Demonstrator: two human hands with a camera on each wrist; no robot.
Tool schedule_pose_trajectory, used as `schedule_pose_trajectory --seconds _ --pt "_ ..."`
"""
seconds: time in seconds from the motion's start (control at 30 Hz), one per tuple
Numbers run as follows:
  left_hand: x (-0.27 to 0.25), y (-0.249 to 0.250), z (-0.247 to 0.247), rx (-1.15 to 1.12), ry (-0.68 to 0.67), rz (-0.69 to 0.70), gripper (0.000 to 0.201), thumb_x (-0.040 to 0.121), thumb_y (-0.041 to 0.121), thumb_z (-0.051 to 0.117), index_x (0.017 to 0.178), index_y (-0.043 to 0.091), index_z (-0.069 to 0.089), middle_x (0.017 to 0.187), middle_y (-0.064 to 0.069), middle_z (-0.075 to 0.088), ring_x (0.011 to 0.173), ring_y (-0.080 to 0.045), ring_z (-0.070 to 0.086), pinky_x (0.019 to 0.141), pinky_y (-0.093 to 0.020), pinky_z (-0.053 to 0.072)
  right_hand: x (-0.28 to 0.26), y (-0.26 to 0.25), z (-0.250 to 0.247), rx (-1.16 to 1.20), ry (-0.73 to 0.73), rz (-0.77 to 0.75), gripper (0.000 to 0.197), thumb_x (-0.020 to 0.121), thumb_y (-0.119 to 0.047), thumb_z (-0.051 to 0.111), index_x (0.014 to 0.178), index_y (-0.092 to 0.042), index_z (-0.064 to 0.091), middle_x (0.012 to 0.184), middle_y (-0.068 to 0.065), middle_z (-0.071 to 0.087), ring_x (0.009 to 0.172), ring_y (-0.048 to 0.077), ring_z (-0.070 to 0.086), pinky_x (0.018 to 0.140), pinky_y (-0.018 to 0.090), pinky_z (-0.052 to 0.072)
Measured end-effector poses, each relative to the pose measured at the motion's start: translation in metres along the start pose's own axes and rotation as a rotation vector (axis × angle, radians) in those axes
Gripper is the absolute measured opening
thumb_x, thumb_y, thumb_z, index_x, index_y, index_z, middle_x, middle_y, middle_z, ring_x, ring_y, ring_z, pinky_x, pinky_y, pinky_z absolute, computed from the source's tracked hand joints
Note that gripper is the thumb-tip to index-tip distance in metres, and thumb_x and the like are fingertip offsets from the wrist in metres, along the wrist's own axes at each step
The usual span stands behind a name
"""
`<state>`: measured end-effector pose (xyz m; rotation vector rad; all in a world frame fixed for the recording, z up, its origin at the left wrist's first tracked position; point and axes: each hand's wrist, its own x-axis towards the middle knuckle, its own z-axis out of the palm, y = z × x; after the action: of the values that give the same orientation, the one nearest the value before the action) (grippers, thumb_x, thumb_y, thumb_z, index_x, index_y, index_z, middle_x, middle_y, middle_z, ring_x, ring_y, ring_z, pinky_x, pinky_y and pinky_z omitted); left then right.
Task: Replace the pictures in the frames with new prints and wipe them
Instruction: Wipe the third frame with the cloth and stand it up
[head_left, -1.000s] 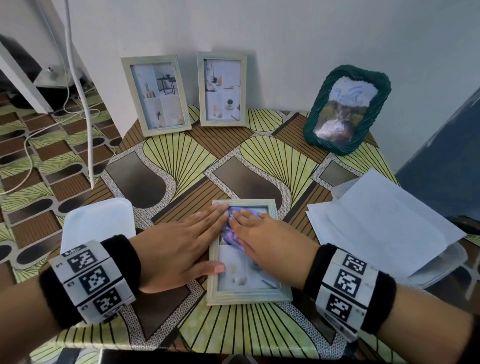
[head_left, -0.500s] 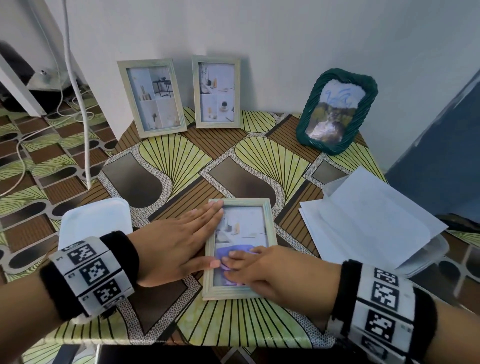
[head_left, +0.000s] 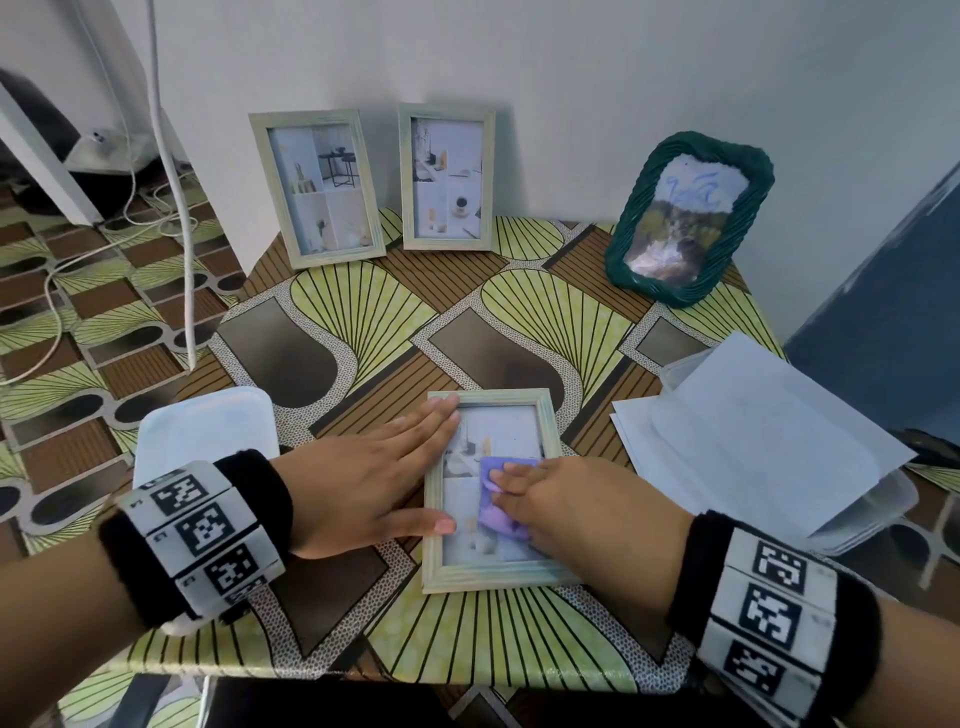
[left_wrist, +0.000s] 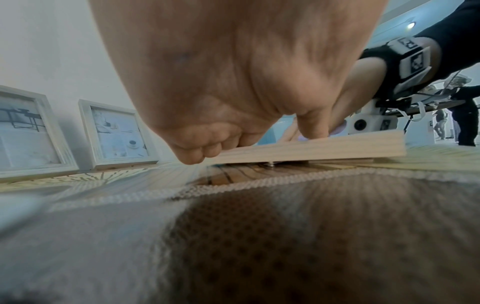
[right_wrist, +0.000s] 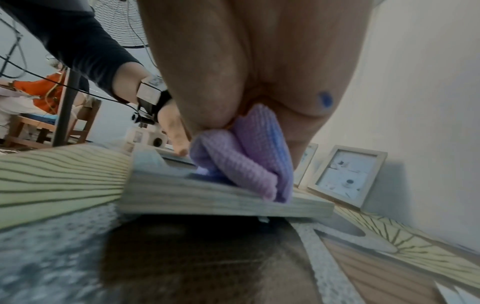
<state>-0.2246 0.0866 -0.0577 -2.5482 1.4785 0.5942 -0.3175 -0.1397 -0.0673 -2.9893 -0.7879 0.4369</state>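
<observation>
A pale green wooden picture frame (head_left: 493, 576) lies face up near the front of the patterned table (head_left: 358, 322). My left hand (head_left: 363, 488) lies flat beside it, with straight fingers and thumb resting on the frame's left rim. My right hand (head_left: 587, 514) presses a folded purple cloth (head_left: 506, 470) onto the middle-right of the glass. In the right wrist view the purple cloth (right_wrist: 246, 160) is pinched between thumb and palm and hangs over the frame's rim (right_wrist: 207, 197). The left wrist view shows the left hand (left_wrist: 233, 82) on the frame's edge (left_wrist: 311, 148).
Two pale frames (head_left: 317, 187) (head_left: 447, 176) and a green woven frame (head_left: 691, 218) lean on the back wall. White sheets (head_left: 753, 447) lie over a clear container at the right. A white lid (head_left: 202, 431) sits at the table's left edge, near a hanging cable (head_left: 171, 182).
My right hand slid the cloth from the top of the glass down to the bottom, then back up to the middle-right. The left hand has stayed on the frame's left rim.
</observation>
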Motion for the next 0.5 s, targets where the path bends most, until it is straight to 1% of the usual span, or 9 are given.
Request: schedule_pose_trajectory --seconds 0.07,0.1,0.17,0.23,0.27,0.33,0.37,0.43,0.5 --pt "0.0 -0.002 0.0 -0.007 -0.002 0.008 0.097 0.082 0.083 0.006 0.146 0.022 -0.035 0.153 0.006 -0.041 0.138 0.002 -0.036 0.118 -0.023 -0.013 0.009 0.003 -0.013 -0.032 -0.015 0.039 0.015 0.094 -0.019 0.041 0.096 -0.025 0.054 0.13 0.0 0.058 0.119 0.022 0.057 0.094 0.041 0.048" --pt "0.0 -0.002 0.0 -0.01 -0.001 0.011 0.097 0.082 0.083 0.006 0.146 0.022 -0.035 0.153 0.007 -0.041 0.139 0.002 -0.036 0.119 -0.024 -0.011 0.013 0.004 -0.018 -0.043 -0.039 0.054 0.013 0.095 -0.018 0.041 0.092 -0.025 0.052 0.13 0.0 0.058 0.118 0.022 0.057 0.093 0.041 0.048" --pt "0.0 -0.004 0.001 -0.02 -0.002 0.014 0.098 0.082 0.084 0.007 0.145 0.022 -0.035 0.152 0.007 -0.041 0.139 0.001 -0.035 0.121 -0.025 -0.008 0.023 0.008 -0.026 -0.081 -0.084 0.084 0.013 0.098 -0.017 0.041 0.093 -0.025 0.05 0.137 0.0 0.053 0.121 0.022 0.055 0.093 0.04 0.047" --pt "-0.001 -0.004 0.001 -0.021 -0.005 0.017 0.098 0.083 0.084 0.009 0.145 0.022 -0.036 0.151 0.008 -0.042 0.138 0.002 -0.036 0.121 -0.026 -0.007 0.032 0.012 -0.032 -0.137 -0.068 0.105 0.015 0.1 -0.016 0.04 0.091 -0.026 0.047 0.138 -0.003 0.053 0.119 0.02 0.056 0.092 0.038 0.047" --pt "-0.001 -0.004 0.001 -0.022 -0.006 0.016 0.099 0.083 0.085 0.01 0.144 0.022 -0.037 0.151 0.009 -0.043 0.138 0.003 -0.036 0.12 -0.025 -0.007 0.037 0.014 -0.035 -0.144 -0.057 0.11 0.015 0.101 -0.017 0.04 0.093 -0.025 0.051 0.137 -0.003 0.054 0.119 0.019 0.056 0.093 0.037 0.047" --pt "-0.002 -0.003 0.001 -0.023 -0.007 0.009 0.104 0.081 0.089 0.013 0.144 0.023 -0.037 0.15 0.01 -0.044 0.136 0.004 -0.037 0.118 -0.024 -0.009 0.045 0.015 -0.039 -0.133 -0.052 0.108 0.026 0.103 -0.021 0.038 0.108 -0.019 0.063 0.137 0.0 0.056 0.124 0.019 0.054 0.097 0.037 0.047" --pt "-0.003 -0.003 0.001 -0.022 -0.006 0.003 0.107 0.079 0.09 0.014 0.144 0.023 -0.038 0.15 0.011 -0.044 0.136 0.005 -0.038 0.117 -0.024 -0.011 0.048 0.014 -0.041 -0.134 -0.051 0.101 0.031 0.104 -0.023 0.036 0.113 -0.017 0.065 0.137 0.002 0.057 0.124 0.02 0.055 0.098 0.038 0.046" --pt "-0.004 -0.002 0.0 -0.016 -0.002 -0.009 0.109 0.078 0.092 0.015 0.144 0.023 -0.037 0.15 0.012 -0.044 0.135 0.006 -0.039 0.114 -0.023 -0.014 0.052 0.008 -0.041 -0.141 -0.047 0.066 0.036 0.105 -0.026 0.032 0.117 -0.014 0.064 0.137 0.005 0.056 0.123 0.022 0.055 0.098 0.04 0.046" --pt "-0.005 -0.001 0.0 -0.005 -0.001 -0.02 0.11 0.077 0.092 0.013 0.145 0.022 -0.036 0.15 0.011 -0.043 0.135 0.005 -0.038 0.115 -0.022 -0.013 0.054 -0.002 -0.035 -0.136 -0.052 0.025 0.039 0.105 -0.029 0.03 0.127 -0.014 0.059 0.139 0.005 0.055 0.125 0.023 0.053 0.099 0.041 0.045"
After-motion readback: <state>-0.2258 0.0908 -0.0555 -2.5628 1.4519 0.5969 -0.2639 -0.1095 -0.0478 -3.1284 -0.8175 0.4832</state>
